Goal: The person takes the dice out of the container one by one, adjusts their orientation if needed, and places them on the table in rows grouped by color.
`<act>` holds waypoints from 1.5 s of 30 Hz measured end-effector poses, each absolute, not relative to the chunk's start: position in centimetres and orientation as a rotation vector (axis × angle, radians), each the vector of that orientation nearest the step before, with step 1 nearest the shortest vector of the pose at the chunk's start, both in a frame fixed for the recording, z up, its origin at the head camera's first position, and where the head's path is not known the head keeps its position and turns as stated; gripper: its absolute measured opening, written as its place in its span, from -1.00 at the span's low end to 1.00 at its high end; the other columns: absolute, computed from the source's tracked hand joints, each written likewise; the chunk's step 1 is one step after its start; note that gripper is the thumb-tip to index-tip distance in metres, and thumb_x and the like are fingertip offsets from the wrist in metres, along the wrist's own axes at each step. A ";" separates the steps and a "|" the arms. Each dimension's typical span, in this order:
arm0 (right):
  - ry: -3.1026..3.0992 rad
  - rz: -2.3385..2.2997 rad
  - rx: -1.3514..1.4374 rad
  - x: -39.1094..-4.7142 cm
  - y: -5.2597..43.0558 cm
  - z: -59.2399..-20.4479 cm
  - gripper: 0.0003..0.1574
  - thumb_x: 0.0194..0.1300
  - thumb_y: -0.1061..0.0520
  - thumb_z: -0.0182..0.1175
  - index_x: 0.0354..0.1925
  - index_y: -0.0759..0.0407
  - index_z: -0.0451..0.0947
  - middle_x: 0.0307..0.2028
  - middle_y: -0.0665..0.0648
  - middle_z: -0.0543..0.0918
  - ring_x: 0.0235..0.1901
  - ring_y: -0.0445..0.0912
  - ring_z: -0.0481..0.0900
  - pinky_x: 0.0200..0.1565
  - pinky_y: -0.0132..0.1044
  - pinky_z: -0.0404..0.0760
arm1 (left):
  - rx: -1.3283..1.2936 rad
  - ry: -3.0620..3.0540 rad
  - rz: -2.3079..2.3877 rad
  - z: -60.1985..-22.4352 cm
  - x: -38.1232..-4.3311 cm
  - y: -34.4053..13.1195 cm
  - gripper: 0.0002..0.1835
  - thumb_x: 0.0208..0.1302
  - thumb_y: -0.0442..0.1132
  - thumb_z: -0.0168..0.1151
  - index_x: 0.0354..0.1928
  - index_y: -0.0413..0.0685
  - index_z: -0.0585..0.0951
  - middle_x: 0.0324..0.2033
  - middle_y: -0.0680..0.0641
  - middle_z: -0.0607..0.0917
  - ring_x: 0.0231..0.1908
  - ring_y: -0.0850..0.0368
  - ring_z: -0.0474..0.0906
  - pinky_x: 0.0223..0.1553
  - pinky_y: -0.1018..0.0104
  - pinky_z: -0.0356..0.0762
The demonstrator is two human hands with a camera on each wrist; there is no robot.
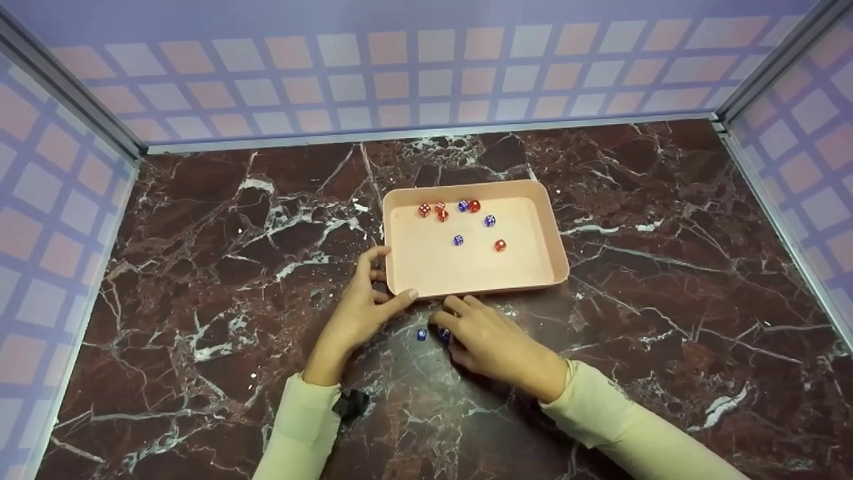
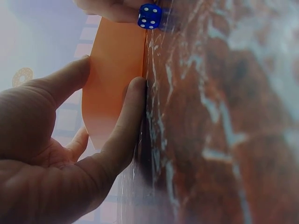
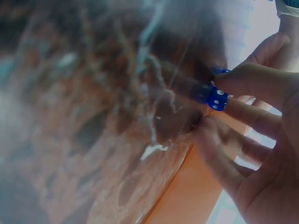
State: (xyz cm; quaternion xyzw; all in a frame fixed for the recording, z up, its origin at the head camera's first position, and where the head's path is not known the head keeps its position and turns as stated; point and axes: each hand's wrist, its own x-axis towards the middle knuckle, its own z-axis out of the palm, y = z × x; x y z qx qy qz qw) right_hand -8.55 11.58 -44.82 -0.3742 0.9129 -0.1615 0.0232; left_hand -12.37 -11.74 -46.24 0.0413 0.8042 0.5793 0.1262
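Note:
A shallow peach tray (image 1: 472, 292) holds several red dice (image 1: 500, 245) and 3 blue dice (image 1: 490, 221). My left hand (image 1: 363, 310) grips its near left corner, thumb at the front wall and fingers along the left side. In front of the tray, my right hand (image 1: 496, 340) pinches a blue die (image 3: 217, 99) between thumb and forefinger, at the tabletop. Another blue die (image 1: 421, 335) sits on the table just left of those fingertips. From the right wrist, the thumb partly covers that second die.
The brown marbled tabletop (image 1: 200, 280) spreads around the tray. Checkered panels (image 1: 413, 73) wall it in at the back and both sides. A small black object (image 1: 351, 404) is at the left cuff.

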 end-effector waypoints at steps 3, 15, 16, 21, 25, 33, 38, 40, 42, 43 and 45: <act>2.851 -0.458 -1.111 -8.5 11.8 -44.6 -0.51 0.16 0.20 0.51 0.08 0.14 0.65 -0.08 0.16 0.61 -0.18 0.07 0.58 -0.24 -0.08 0.73 | 0.108 2.354 1.673 -46.3 -12.4 -11.7 -0.13 0.34 -0.22 0.51 0.54 0.07 0.19 0.03 -0.31 0.60 -0.25 -0.06 0.72 -0.28 0.24 0.72; 2.848 -0.333 -0.953 -8.6 14.2 -43.6 -0.31 0.11 -0.06 0.64 0.13 0.19 0.67 -0.03 0.17 0.61 -0.11 0.11 0.60 -0.22 0.00 0.76 | 0.106 2.350 1.692 -46.3 -12.3 -11.7 -0.13 0.33 -0.26 0.51 0.54 0.02 0.20 0.02 -0.33 0.60 -0.28 -0.06 0.73 -0.29 0.18 0.76; 2.838 -0.338 -0.935 -8.7 14.4 -43.4 -0.29 0.11 -0.08 0.63 0.15 0.18 0.66 0.00 0.17 0.62 -0.08 0.12 0.62 -0.17 0.02 0.77 | 0.105 2.345 1.698 -46.2 -12.3 -11.7 -0.14 0.33 -0.26 0.50 0.53 0.02 0.20 0.01 -0.33 0.59 -0.29 -0.07 0.73 -0.29 0.19 0.76; 2.821 -0.447 -0.868 -9.5 15.5 -42.5 -0.30 0.13 -0.12 0.61 0.17 0.12 0.68 -0.05 0.13 0.72 -0.13 0.10 0.69 -0.16 0.04 0.75 | 0.116 2.328 1.720 -46.1 -12.3 -11.7 -0.15 0.34 -0.29 0.48 0.53 -0.02 0.19 -0.01 -0.35 0.57 -0.32 -0.06 0.74 -0.32 0.20 0.76; 2.893 -0.591 -0.850 -10.4 16.1 -41.8 -0.62 0.23 -0.06 0.54 -0.09 0.11 0.74 -0.38 0.02 0.70 -0.45 -0.10 0.58 -0.42 -0.17 0.62 | 0.130 2.327 1.721 -46.1 -12.3 -11.7 -0.15 0.36 -0.28 0.47 0.54 -0.04 0.17 0.00 -0.36 0.56 -0.31 -0.08 0.74 -0.31 0.19 0.74; 3.060 -0.847 -0.752 -12.7 16.2 -42.0 -0.82 0.32 0.09 0.45 -0.22 0.17 0.72 -0.46 0.10 0.69 -0.52 -0.08 0.55 -0.44 -0.13 0.60 | 0.141 2.347 1.719 -46.3 -12.4 -11.6 -0.15 0.34 -0.27 0.50 0.52 -0.05 0.19 -0.02 -0.36 0.59 -0.30 -0.07 0.73 -0.30 0.25 0.72; 3.109 -0.931 -0.776 -14.2 16.1 -43.0 -0.80 0.28 0.15 0.45 -0.18 0.24 0.71 -0.32 0.18 0.71 -0.36 0.07 0.67 -0.29 -0.04 0.70 | 0.132 2.339 1.729 -46.4 -12.4 -11.6 -0.15 0.34 -0.27 0.50 0.52 -0.05 0.20 -0.01 -0.37 0.59 -0.29 -0.09 0.73 -0.29 0.18 0.75; 3.105 -0.945 -0.783 -14.7 15.9 -43.3 -0.76 0.27 0.17 0.45 -0.12 0.26 0.71 -0.25 0.20 0.71 -0.31 0.09 0.68 -0.25 -0.04 0.72 | 0.122 2.341 1.732 -46.3 -12.4 -11.6 -0.15 0.33 -0.26 0.51 0.52 -0.04 0.21 -0.01 -0.36 0.59 -0.29 -0.09 0.72 -0.30 0.16 0.76; 3.101 -0.930 -0.793 -15.0 15.8 -43.4 -0.69 0.28 0.16 0.46 -0.03 0.25 0.71 -0.16 0.20 0.71 -0.24 0.10 0.69 -0.19 -0.02 0.73 | 0.111 2.340 1.738 -46.2 -12.3 -11.6 -0.14 0.32 -0.26 0.52 0.52 -0.03 0.22 -0.01 -0.37 0.59 -0.29 -0.09 0.72 -0.31 0.14 0.77; 3.100 -0.917 -0.798 -15.1 15.7 -43.5 -0.65 0.29 0.16 0.46 0.01 0.24 0.70 -0.11 0.20 0.70 -0.20 0.11 0.69 -0.15 0.00 0.73 | 0.107 2.335 1.741 -46.2 -12.3 -11.6 -0.14 0.31 -0.27 0.52 0.52 -0.03 0.21 -0.01 -0.37 0.59 -0.29 -0.09 0.72 -0.31 0.14 0.78; 3.095 -0.889 -0.815 -15.4 15.5 -43.6 -0.58 0.29 0.15 0.47 0.10 0.22 0.69 -0.04 0.20 0.68 -0.13 0.13 0.68 -0.10 0.04 0.73 | 0.097 2.329 1.734 -46.2 -12.3 -11.5 -0.13 0.31 -0.26 0.52 0.53 -0.03 0.21 -0.01 -0.35 0.59 -0.29 -0.08 0.72 -0.30 0.17 0.77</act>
